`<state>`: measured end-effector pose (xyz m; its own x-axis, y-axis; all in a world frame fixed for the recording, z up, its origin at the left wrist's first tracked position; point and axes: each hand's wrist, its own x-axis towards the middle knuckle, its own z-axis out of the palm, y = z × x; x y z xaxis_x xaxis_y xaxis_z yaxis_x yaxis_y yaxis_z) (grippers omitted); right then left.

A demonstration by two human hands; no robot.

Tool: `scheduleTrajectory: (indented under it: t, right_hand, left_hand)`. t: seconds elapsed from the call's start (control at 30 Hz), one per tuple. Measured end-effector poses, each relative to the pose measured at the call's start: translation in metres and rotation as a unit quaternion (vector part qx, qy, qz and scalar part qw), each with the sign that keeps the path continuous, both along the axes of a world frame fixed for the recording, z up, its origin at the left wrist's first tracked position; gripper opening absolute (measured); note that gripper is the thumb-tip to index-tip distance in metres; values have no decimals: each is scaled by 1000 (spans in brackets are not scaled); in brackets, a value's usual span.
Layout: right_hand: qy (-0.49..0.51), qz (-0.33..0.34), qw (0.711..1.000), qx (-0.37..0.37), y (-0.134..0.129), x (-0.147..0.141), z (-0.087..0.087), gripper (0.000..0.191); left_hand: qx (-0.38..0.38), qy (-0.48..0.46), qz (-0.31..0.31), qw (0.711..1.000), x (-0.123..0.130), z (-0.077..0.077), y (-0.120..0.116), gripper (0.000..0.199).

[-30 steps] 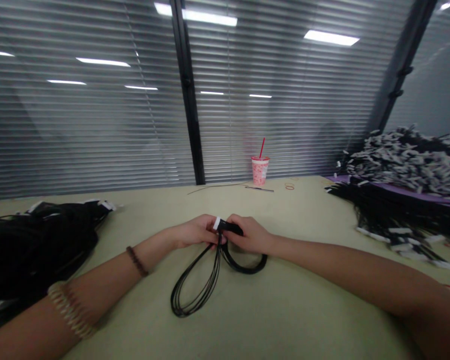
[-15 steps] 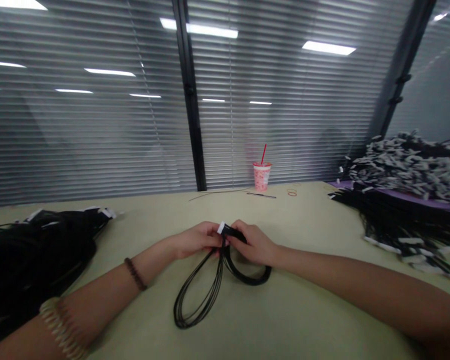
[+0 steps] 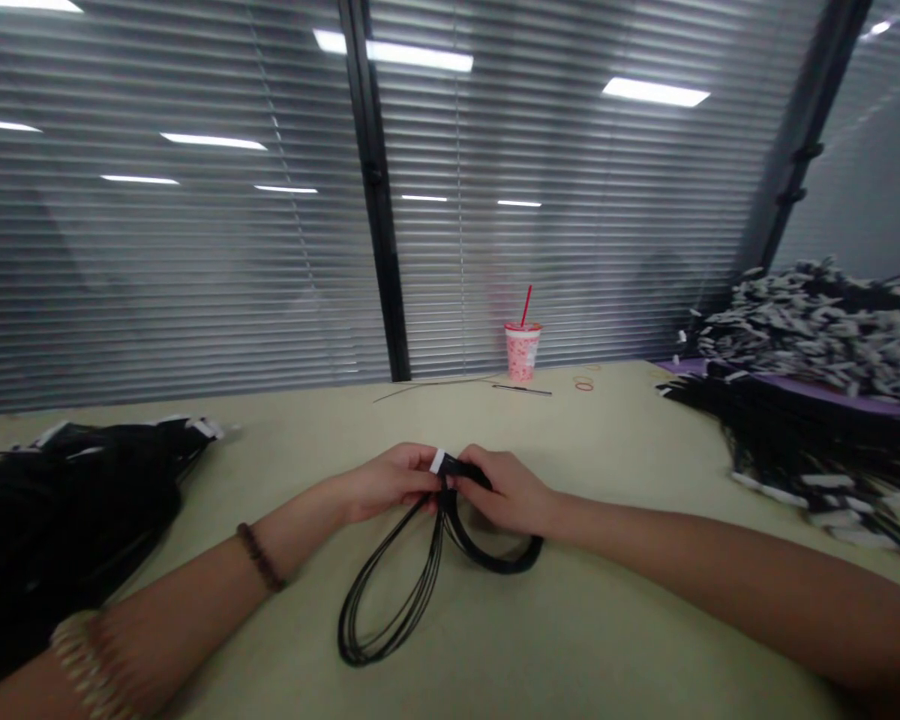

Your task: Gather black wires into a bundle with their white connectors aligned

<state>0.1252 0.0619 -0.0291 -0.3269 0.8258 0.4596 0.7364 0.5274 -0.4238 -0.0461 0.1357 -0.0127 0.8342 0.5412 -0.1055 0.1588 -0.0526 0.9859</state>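
Observation:
A looped bundle of thin black cables [image 3: 414, 598] with a white connector [image 3: 438, 461] at its top is held between both hands, over the middle of the table. My left hand [image 3: 391, 482] pinches the bundle just below and left of the connector. From the other side, my right hand [image 3: 506, 490] closes on the thicker black part beside the connector. One loop hangs open toward me on the left, and a tighter, thicker one curves below my right hand. The fingertips meet behind the cables, so their exact grip is partly hidden.
At left lies a pile of black cables [image 3: 75, 520]. A large heap of cables with white connectors [image 3: 832, 330] fills the right side, partly on something purple. Near the blinds stand a pink cup with a red straw [image 3: 522, 352], a thin pen-like stick [image 3: 523, 390] and rubber bands [image 3: 583, 384].
Both hands keep hold of the cable bundle. The left forearm and the open loop have shifted slightly left in view, and the fingers around the connector have moved only a little.

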Motion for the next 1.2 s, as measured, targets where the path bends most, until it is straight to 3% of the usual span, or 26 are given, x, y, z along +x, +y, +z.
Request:
scheduleTrajectory:
  t: [0.17,0.43,1.2]
  right_hand:
    - [-7,-2,1000,-6,1,0,1,11]
    - [-10,-2,1000,11,1,0,-1,14]
    - [-31,1,999,24,1,1,-2,17]
  left_hand:
    - [-8,-25,-18,1000,-1,2,-1,17]
    - [-36,-48,3,998,0,3,-4,16]
    - [-28,-28,17,999,1,2,-4,15]
